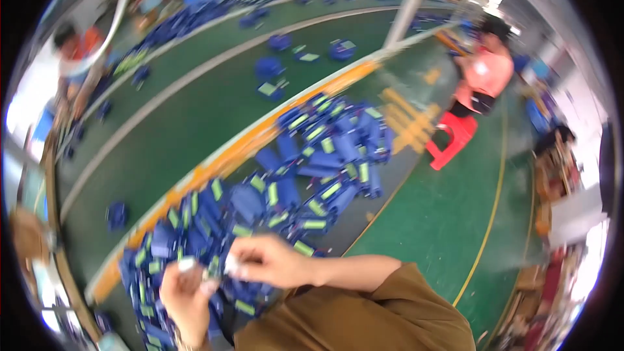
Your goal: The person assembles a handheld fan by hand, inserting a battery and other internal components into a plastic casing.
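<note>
A small pale, blurred piece (187,264) is pinched in the curled fingers of the left hand (185,299), just above the heap of dark blue pouches with green labels (286,182). A second whitish bit is gripped by the closed right hand (270,261). Being so small and lightly held, either piece could be dropped and lost among the pouches beside the green conveyor belt (195,110).
</note>
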{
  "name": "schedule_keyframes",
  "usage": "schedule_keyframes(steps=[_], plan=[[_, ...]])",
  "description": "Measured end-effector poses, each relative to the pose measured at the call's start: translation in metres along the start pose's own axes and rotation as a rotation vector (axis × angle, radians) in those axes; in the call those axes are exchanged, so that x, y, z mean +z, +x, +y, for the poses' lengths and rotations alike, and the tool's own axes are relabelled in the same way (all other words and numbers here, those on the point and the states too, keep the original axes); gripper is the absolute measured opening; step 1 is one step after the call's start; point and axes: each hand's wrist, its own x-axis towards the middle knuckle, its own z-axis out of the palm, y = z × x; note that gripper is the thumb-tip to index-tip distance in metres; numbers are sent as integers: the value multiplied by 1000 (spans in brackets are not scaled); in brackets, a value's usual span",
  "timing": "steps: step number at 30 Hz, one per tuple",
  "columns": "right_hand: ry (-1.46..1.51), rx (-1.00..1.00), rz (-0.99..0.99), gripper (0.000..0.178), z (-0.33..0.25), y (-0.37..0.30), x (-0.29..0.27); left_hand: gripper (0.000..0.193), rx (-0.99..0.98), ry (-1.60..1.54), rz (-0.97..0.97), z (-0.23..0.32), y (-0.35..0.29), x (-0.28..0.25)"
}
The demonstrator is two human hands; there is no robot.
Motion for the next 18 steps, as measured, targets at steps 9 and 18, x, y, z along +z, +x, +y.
schedule_keyframes(steps=[9, 18], plan=[[-649, -323, 137, 14, -21, 15, 3, 28, 49, -272, -175, -26, 28, 8], [-784, -480, 121, 15, -31, 39, 32, 19, 367, 117, -104, -11, 33, -23]])
